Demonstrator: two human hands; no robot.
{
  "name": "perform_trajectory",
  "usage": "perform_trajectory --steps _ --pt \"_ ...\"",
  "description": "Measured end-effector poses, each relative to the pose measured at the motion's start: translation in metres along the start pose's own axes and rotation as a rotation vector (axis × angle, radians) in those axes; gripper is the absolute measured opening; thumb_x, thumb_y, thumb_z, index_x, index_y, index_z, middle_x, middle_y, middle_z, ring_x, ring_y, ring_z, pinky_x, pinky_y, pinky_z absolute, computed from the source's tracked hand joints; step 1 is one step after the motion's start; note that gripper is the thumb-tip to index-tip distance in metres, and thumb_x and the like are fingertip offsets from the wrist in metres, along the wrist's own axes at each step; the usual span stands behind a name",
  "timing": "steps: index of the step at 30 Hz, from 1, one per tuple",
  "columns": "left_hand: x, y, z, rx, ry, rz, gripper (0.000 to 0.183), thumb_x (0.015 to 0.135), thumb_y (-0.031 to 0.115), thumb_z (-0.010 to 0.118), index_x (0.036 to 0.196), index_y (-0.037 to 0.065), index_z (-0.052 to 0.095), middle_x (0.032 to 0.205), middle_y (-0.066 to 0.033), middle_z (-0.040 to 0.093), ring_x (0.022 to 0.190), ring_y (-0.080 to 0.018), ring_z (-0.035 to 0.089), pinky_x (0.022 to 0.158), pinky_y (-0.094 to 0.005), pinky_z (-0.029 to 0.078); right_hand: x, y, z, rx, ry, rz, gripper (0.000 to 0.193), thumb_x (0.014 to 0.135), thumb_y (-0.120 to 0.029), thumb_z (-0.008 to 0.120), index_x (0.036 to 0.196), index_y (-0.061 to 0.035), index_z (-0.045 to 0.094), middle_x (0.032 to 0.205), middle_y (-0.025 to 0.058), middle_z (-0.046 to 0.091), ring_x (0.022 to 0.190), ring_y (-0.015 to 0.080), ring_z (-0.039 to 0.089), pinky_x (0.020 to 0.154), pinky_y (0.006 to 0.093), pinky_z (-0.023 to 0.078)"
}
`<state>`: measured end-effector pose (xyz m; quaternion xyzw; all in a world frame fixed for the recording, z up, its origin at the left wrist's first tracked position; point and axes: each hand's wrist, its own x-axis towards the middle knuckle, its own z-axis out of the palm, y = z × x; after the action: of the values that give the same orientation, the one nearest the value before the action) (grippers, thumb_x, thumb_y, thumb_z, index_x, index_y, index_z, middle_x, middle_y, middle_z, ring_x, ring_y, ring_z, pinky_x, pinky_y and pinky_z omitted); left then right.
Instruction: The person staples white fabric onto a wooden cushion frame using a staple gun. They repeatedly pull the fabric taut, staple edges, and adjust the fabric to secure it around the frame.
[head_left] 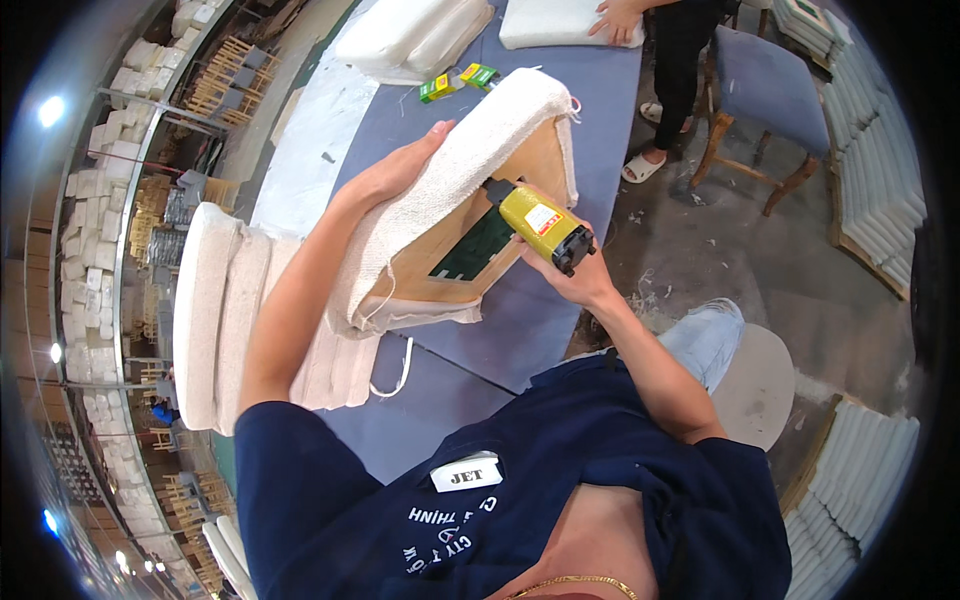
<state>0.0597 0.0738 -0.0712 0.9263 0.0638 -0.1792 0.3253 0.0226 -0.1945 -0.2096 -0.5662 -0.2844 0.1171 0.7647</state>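
Note:
A chair seat pad [470, 150] in white textured fabric stands tilted on the blue-topped table [540, 340], its wooden underside [410, 290] turned toward my right. Against its fabric face my left hand [405, 168] is pressed, holding it up; the fingertips reach toward its far edge. My right hand [575, 275] grips a yellow staple gun [545, 222], whose nose is at the wooden underside, near the fabric edge. Whether the nose touches the wood I cannot tell. A dark green panel [470, 247] shows in the opening of the wood. Loose threads hang from the fabric.
Stacked white seat pads [225, 320] stand to the left, with more pads [415, 35] at the far end. Two small green-yellow boxes [438, 88] lie beyond my pad. Across the table, another person's hand [620, 18] rests on a pad. A blue upholstered chair [770, 90] stands right.

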Motion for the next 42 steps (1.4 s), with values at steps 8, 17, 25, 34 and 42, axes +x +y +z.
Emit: perform_trajectory --steps 8,17,25,34,42 --pt "-0.008 0.011 0.02 0.259 0.231 0.112 0.062 0.111 0.054 0.025 0.165 0.022 0.027 0.161 -0.0182 0.04 0.147 -0.0386 0.041 0.121 -0.0436 0.032 0.016 0.006 0.009 -0.064 0.059 0.001 0.034 0.091 -0.008 0.072 0.124 -0.0014 0.067 0.103 0.0048 0.074 0.096 0.0132 0.068 0.089 0.0307 0.054" --pt "-0.031 0.048 0.055 0.804 0.462 0.134 0.052 0.11 0.034 0.044 0.161 0.034 0.035 0.142 -0.035 0.049 0.111 -0.0511 0.064 0.092 -0.0528 0.055 0.029 0.008 -0.003 0.06 0.02 0.173 0.039 0.084 -0.007 0.076 0.122 -0.0011 0.066 0.102 0.0061 0.075 0.097 0.0141 0.07 0.089 0.0324 0.055" --pt "-0.029 0.043 0.054 0.828 0.458 0.253 0.062 0.104 0.025 0.056 0.161 0.035 0.034 0.144 -0.0354 0.047 0.114 -0.0511 0.063 0.096 -0.0522 0.054 0.033 -0.01 -0.015 0.09 0.033 0.26 0.035 0.085 -0.007 0.078 0.118 0.0004 0.067 0.103 0.0056 0.075 0.097 0.0135 0.069 0.089 0.0311 0.054" --pt "-0.033 0.047 0.055 0.821 0.415 0.204 0.077 0.097 0.018 0.064 0.162 0.037 0.029 0.148 -0.0352 0.043 0.119 -0.0514 0.06 0.1 -0.0517 0.052 0.027 0.006 -0.006 0.01 0.014 0.133 0.041 0.086 -0.013 0.079 0.123 0.0007 0.066 0.106 0.0098 0.073 0.098 0.0176 0.069 0.091 0.0327 0.054" --pt "-0.034 0.046 0.056 0.811 0.424 0.201 0.09 0.089 0.008 0.069 0.162 0.04 0.028 0.149 -0.0348 0.043 0.118 -0.0513 0.06 0.099 -0.0515 0.053 0.02 -0.006 0.002 0.004 -0.022 0.08 0.053 0.088 -0.016 0.076 0.136 -0.0008 0.061 0.109 0.0127 0.073 0.096 0.0183 0.068 0.091 0.0337 0.053"
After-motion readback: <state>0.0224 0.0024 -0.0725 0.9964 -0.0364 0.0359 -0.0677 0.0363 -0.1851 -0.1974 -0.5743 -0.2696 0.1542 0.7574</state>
